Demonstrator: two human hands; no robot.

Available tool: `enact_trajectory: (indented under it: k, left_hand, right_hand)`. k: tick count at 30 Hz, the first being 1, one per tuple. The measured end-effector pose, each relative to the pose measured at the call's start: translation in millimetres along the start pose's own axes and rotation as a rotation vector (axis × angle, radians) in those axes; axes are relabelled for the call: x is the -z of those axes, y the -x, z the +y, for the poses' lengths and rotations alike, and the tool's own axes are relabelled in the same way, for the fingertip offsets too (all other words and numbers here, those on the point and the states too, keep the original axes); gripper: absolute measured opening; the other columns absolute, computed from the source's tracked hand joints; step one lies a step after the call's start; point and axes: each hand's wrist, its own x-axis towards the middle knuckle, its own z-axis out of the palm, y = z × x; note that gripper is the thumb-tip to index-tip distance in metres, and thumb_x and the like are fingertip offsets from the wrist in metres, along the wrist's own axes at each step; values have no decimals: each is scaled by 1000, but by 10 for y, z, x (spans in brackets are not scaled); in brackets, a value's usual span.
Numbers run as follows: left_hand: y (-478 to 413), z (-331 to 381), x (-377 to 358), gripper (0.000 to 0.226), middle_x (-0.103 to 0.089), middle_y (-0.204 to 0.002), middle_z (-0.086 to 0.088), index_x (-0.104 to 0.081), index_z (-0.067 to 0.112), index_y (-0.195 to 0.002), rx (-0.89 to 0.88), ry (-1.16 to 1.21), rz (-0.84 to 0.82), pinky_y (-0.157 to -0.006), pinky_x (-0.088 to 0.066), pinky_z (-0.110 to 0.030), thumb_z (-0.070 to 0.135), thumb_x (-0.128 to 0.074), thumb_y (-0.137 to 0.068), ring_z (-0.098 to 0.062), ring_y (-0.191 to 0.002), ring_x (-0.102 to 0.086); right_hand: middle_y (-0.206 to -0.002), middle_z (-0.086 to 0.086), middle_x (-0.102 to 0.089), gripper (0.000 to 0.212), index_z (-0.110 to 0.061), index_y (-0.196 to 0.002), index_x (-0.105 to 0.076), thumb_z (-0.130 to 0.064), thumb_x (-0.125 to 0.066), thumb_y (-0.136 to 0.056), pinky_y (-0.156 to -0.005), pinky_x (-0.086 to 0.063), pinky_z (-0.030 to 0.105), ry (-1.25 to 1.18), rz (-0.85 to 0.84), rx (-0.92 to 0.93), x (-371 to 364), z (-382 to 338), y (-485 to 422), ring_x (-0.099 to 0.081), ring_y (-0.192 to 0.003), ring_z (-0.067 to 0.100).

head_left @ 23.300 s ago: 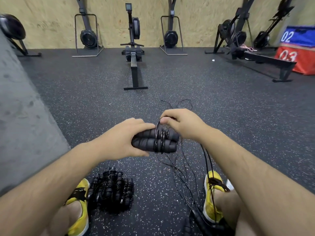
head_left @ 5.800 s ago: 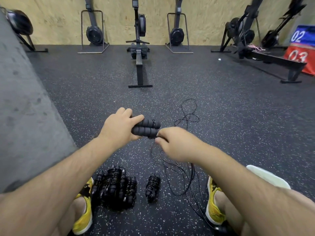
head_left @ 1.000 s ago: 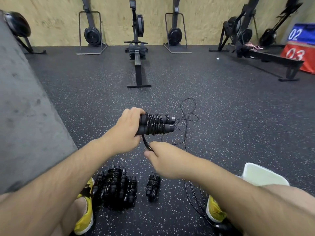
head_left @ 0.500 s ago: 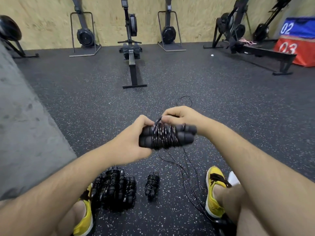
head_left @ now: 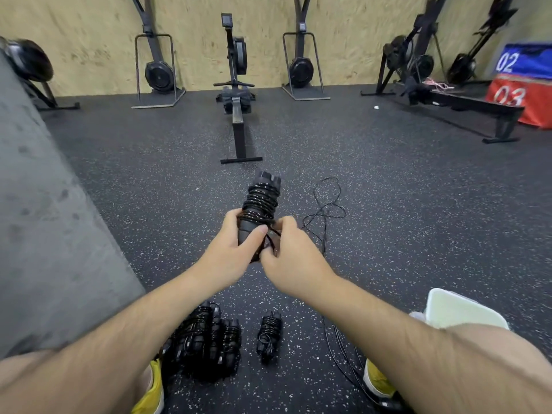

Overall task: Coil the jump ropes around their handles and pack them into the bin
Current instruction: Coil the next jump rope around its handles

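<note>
A grey concrete block [head_left: 44, 234] borders the black speckled rubber floor [head_left: 418, 219] on the left, and a black rowing machine [head_left: 237, 109] stands straight ahead. Between the yellow shoes [head_left: 152, 392] lie a heap of coiled black jump ropes [head_left: 206, 339] and, just beside it, a single coiled bundle [head_left: 268, 336]. A loose black cord [head_left: 327, 201] trails over the floor right of the hands. A white plastic bin [head_left: 457, 309] shows partly behind the right knee. Held above the floor, a pair of black foam handles [head_left: 263, 182] wound with shiny black rope [head_left: 260, 204] points its long axis away from the person, toward the rowing machine. The left hand [head_left: 230, 255] grips the near end, thumb across the front; the right hand [head_left: 294, 258] pinches a turn of rope there.
</note>
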Motion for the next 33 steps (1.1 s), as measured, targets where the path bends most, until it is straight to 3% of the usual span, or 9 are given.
enact_trajectory:
  k: [2, 5, 9, 12, 14, 19, 23, 26, 33]
  left_hand:
    - [2, -27, 13, 41, -62, -106, 16, -40, 27, -136, 16, 42, 19, -69, -41, -7, 36, -56, -100, 2, -92, -60]
    - [27, -34, 34, 43, -66, -109, 14, -40, 32, -138, 15, 87, 21, -71, -44, -11, 41, -57, -99, 0, -95, -63]
    - [41, -28, 39, 56, -60, -123, 19, -27, 35, -150, -30, 222, -9, -79, -48, -8, 29, -55, -102, 4, -106, -62]
    - [63, -7, 33, 63, -51, -122, 37, -18, 40, -153, -74, 300, -37, -74, -52, -10, 18, -50, -103, 20, -100, -59]
    - [76, 0, 33, 64, -52, -120, 42, -20, 45, -153, -110, 307, -49, -75, -50, -9, 14, -48, -105, 22, -102, -57]
    - [30, -19, 26, 60, -62, -135, 15, -39, 62, -139, -86, 444, -83, -93, -55, -47, 14, -50, -105, -15, -120, -64]
    - [20, 66, 27, 53, -72, -119, 11, -39, 48, -145, -61, 646, -106, -75, -58, -45, 14, -44, -106, -19, -96, -72]
    - [-27, 99, 100, 49, -74, -107, -2, -38, 43, -147, -39, 778, -90, -65, -59, -43, 14, -41, -107, -34, -77, -67]
    - [-33, 116, 185, 46, -69, -114, -23, -38, 46, -146, -45, 797, -138, -59, -52, -38, 19, -37, -108, -36, -78, -63]
  right_hand:
    - [-82, -3, -63, 28, -23, -109, -35, -25, -55, -89, -54, -40, 32, -30, -17, 58, 45, -30, 48, -58, -67, 14]
    - [-69, -6, -58, 32, -28, -110, -37, -26, -58, -87, -54, -41, 31, -62, -86, 192, 97, -94, 128, -52, -58, 10]
    - [-86, -10, -57, 48, -33, -137, -36, -28, -59, -95, -68, -42, 21, 1, -142, 320, 125, -31, 97, -53, -72, 7]
    - [-101, -5, -56, 50, -23, -148, -35, -30, -51, -101, -82, -48, 35, 158, -73, 426, 135, 45, 18, -54, -87, 13]
    - [-110, 3, -49, 50, -15, -148, -40, -33, -46, -102, -80, -52, 42, 260, 21, 520, 145, 70, -13, -53, -93, 21]
    - [-123, 13, -50, 47, -3, -144, -48, -23, -45, -102, -76, -54, 41, 334, 220, 658, 130, 36, -30, -49, -102, 28]
    - [-119, 14, -59, 51, 6, -145, -42, -2, -47, -95, -93, -47, 34, 217, 284, 683, 152, 17, -50, -53, -101, 31]
    - [-110, 11, -65, 44, 6, -136, -54, 7, -57, -92, -97, -41, 21, 111, 335, 651, 279, 44, -95, -55, -98, 26]
    - [-97, 11, -62, 35, 3, -123, -64, 5, -63, -88, -76, -50, 41, 371, 181, 700, 382, 158, -85, -55, -85, 30]
